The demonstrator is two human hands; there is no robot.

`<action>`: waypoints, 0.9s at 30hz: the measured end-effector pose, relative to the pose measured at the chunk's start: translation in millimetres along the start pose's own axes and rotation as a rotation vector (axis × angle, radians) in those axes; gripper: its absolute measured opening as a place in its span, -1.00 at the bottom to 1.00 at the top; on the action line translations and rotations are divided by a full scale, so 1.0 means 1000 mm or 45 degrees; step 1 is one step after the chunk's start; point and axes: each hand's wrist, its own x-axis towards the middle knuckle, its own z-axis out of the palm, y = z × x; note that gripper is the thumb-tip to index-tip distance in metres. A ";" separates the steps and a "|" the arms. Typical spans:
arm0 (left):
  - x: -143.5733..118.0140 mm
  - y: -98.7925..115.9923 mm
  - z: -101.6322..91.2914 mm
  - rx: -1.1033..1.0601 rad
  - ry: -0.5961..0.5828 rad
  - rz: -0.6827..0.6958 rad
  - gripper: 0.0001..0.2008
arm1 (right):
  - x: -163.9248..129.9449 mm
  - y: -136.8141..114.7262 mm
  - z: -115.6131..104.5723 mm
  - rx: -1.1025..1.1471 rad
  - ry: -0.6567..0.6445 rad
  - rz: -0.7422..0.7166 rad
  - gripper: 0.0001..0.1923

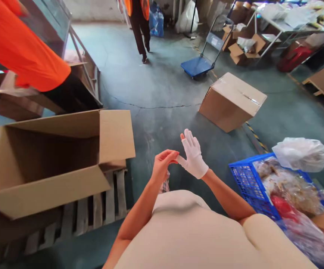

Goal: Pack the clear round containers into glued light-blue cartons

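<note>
A thin white glove (195, 163) covers my right hand (192, 153), which is raised in front of my body with its fingers stretched out. One bare fingertip shows past the glove's edge. Bare, my left hand (162, 163) pinches the tip of the glove's thumb between thumb and fingers. Both hands are above the floor, close to my light-coloured top (190, 231). Below the left wrist, a small patch of checked cloth (165, 186) is partly hidden.
At left, a large open carton (47, 194) stands on a wooden pallet (82, 215), near a person in orange (36, 48). Another person (141, 26) walks ahead. A closed carton (231, 101), a blue trolley (198, 66) and a blue crate (242, 183) of bagged goods are to the right.
</note>
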 end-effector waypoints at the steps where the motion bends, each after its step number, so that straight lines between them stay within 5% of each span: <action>1: 0.033 0.013 -0.001 -0.025 -0.049 -0.080 -0.57 | 0.024 0.019 0.005 0.128 -0.027 0.032 -0.08; 6: 0.181 0.065 0.017 0.056 -0.306 -0.325 -0.47 | 0.136 0.091 0.014 0.870 -0.070 0.363 0.16; 10: 0.296 0.078 0.054 0.215 -0.237 -0.253 -0.53 | 0.220 0.155 0.009 1.165 0.333 0.762 -0.02; 13: 0.393 0.083 0.087 0.399 -0.055 0.034 -0.63 | 0.285 0.231 0.007 1.204 0.625 1.019 -0.16; 16: 0.491 0.095 0.129 0.621 -0.114 0.325 -0.64 | 0.352 0.318 0.005 1.240 0.769 1.079 -0.15; 21: 0.629 0.124 0.201 0.524 -0.326 0.320 -0.56 | 0.458 0.431 -0.021 1.293 0.830 1.088 -0.08; 27: 0.780 0.163 0.233 0.523 -0.311 0.300 -0.54 | 0.581 0.534 -0.045 1.236 0.707 1.014 -0.10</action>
